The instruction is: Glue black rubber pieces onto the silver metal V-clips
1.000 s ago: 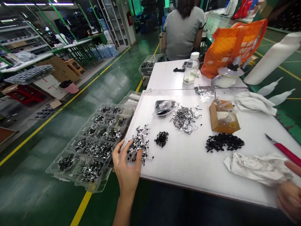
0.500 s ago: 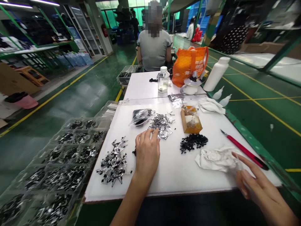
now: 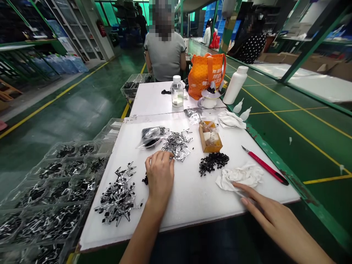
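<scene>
My left hand (image 3: 160, 172) is palm down at the near edge of a pile of thin bent metal clips (image 3: 178, 145). Its fingers curl inward with thumb and index tip close together; whatever is between them is hidden. Partly behind this hand lie a few small black pieces (image 3: 145, 179). Over at the right, my right hand (image 3: 265, 212) has its fingers stretched out and apart, its index tip at the near edge of a crumpled white cloth (image 3: 242, 176). Small black pieces (image 3: 213, 162) form a heap beyond the cloth. Clips with black pieces (image 3: 117, 200) lie piled at the left.
Compartment trays (image 3: 55, 187) of parts flank the table's left side. On the table are a plastic bag of black parts (image 3: 151, 137), a small yellow-brown box (image 3: 211, 137), a red-handled knife (image 3: 265, 165), a clear bottle (image 3: 177, 91) and an orange bag (image 3: 205, 75). A person (image 3: 165, 55) sits beyond.
The view has shifted, so the table sits further left. My right hand has moved inward to the white cloth's near edge. My left hand remains by the clip pile, its fingers more curled.
</scene>
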`<state>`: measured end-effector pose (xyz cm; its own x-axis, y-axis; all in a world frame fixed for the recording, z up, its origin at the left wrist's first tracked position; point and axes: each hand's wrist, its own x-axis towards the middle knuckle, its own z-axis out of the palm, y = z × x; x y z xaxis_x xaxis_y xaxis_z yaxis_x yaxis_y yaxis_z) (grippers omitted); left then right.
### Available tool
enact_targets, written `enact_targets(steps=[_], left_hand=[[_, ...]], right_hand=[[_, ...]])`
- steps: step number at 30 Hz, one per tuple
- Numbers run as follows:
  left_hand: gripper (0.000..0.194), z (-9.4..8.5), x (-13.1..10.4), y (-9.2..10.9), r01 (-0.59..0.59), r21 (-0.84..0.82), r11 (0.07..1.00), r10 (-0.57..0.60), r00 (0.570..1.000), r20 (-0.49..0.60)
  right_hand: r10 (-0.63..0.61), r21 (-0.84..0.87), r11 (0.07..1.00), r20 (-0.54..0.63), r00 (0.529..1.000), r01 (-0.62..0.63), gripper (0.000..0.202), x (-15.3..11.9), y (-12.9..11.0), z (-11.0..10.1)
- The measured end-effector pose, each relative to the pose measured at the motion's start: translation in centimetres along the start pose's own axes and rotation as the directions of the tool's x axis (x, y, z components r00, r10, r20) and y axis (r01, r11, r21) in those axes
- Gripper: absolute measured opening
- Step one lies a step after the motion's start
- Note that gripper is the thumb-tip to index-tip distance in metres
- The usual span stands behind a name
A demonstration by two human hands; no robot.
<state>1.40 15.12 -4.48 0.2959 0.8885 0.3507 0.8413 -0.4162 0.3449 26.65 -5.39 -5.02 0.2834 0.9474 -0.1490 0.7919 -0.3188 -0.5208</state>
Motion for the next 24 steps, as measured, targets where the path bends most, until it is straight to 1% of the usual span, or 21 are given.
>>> enact_targets(steps=[4,8,11,15,17,19,21,24], left_hand=[[0.029,0.3,0.0,-0.1,0.0,0.015,1.0,0.0,1.0,-0.02],[0.021,0.5,-0.1,-0.2,0.005,0.02,1.0,-0.004,0.999,-0.034],[0.018,0.6,-0.1,-0.4,0.004,0.001,1.0,-0.004,0.999,-0.048],[0.017,0.7,-0.2,-0.5,0.011,-0.049,0.999,-0.015,0.996,-0.088],[0.018,0.6,-0.2,-0.5,0.007,-0.087,0.996,-0.018,0.993,-0.117],[0.02,0.6,-0.2,-0.5,-0.003,-0.136,0.991,-0.018,0.989,-0.148],[0.021,0.5,-0.2,-0.4,-0.009,-0.191,0.982,-0.028,0.982,-0.188],[0.02,0.2,-0.2,-0.4,0.008,-0.276,0.961,-0.084,0.96,-0.266]], right_hand=[[-0.083,-0.108,0.991,-0.028,0.996,0.079,0.048,0.7,0.5,-0.1],[-0.187,-0.214,0.962,-0.057,0.981,0.17,0.044,1.1,0.4,-0.3],[-0.272,-0.323,0.915,-0.05,0.961,0.242,0.045,1.1,0.3,0.0],[-0.354,-0.489,0.824,-0.053,0.934,0.284,0.055,0.8,0.1,0.1],[-0.376,-0.539,0.788,-0.041,0.926,0.297,0.06,0.6,0.1,0.0],[-0.378,-0.555,0.773,-0.017,0.925,0.306,0.064,0.4,0.2,-0.2],[-0.356,-0.542,0.781,0.021,0.934,0.31,0.067,0.2,0.4,-0.2],[-0.29,-0.463,0.835,0.088,0.953,0.297,0.066,-0.2,0.7,-0.4]])
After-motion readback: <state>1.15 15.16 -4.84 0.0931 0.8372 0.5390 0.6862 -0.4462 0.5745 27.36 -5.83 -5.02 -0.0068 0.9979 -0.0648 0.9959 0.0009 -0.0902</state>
